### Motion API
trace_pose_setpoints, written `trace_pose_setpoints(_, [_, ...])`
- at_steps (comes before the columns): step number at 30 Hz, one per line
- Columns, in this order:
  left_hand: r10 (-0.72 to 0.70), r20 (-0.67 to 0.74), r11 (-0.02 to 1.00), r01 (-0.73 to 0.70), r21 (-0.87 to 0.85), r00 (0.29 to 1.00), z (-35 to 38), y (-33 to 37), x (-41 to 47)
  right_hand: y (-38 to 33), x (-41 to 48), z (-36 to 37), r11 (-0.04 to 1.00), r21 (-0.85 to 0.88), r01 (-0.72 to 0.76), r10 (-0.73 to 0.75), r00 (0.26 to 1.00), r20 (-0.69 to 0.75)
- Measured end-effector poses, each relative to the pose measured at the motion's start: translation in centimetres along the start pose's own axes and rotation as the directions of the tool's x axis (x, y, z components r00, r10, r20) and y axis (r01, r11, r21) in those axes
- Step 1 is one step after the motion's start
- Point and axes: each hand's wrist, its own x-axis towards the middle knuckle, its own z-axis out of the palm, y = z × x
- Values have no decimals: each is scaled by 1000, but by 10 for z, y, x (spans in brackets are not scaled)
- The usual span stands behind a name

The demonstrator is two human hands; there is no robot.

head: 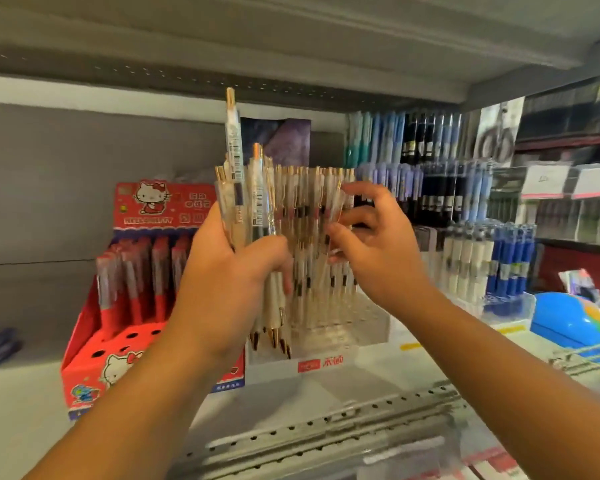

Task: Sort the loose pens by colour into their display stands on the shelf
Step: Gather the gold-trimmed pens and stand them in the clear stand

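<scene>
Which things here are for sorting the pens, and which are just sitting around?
For the job:
left hand, gripping the white-and-gold pens
right hand, at the clear stand
red pen stand
blue pens

Just sitting around:
blue round thing
price labels
purple card

The light is soft and rather dim. The upper shelf (291,46) throws a dull shadow over the grey back wall (66,185), while the lower shelf (326,386) shows brighter. The left hand (229,271) and its pens (257,202) are fairly sharp; the right hand (378,258) is slightly smeared. The blue pen racks (447,188) at right are heavily blurred. The shelf edges bow with wide-angle distortion.
</scene>
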Motion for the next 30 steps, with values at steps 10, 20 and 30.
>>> trace_pose_setpoints(10, [13,-240,933,75,352,971,30,-32,-36,52,4,7,991,-119,53,-37,991,128])
trace_pose_setpoints(20, [-119,-339,933,222,284,933,30,-37,-33,57,-5,8,946,-323,3,83,964,254])
trace_pose_setpoints(30, [-231,-175,930,271,249,957,24,-44,-29,38,-13,1,967,-240,87,-60,991,117])
